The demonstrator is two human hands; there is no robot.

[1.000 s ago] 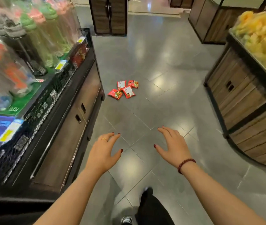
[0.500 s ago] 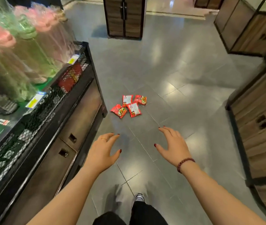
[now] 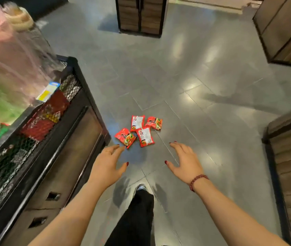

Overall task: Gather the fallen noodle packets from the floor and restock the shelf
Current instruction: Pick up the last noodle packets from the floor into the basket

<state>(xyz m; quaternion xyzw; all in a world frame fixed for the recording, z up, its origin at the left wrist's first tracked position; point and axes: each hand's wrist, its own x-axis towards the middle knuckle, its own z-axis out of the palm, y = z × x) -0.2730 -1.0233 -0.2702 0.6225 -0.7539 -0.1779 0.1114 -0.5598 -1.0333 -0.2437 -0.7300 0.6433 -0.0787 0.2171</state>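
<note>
- Closing on the fallen noodle packets (image 3: 139, 131) is the change to be noted: over the last second the cluster is brought from well ahead of the person to just beyond the fingertips in the head view.
- Four red packets are counted on the grey floor (image 3: 203, 107). They lie touching or overlapping in a loose group, near the end corner of the black shelf unit (image 3: 88, 125) on the left.
- The left hand (image 3: 106, 166) and the right hand (image 3: 185, 160) are held apart, palms down, with fingers spread and relaxed. Nothing is gripped by either, and this posture is carried over unaltered from the earlier frames.
- No packet is touched yet, and all four are left on the tiles.
- Behind the wire mesh front (image 3: 70, 84) of the shelf, red packs (image 3: 40, 125) are seen. They are probably the same product, though motion blur leaves that unsure.
- A shoe (image 3: 140, 187) is set forward beneath the hands, so a stride is taken to be under way.
- For the task, the approach is judged nearly done and the gathering not begun. A bend or crouch is called for next, and the nearest packet (image 3: 125, 137) is best placed for the left hand.
</note>
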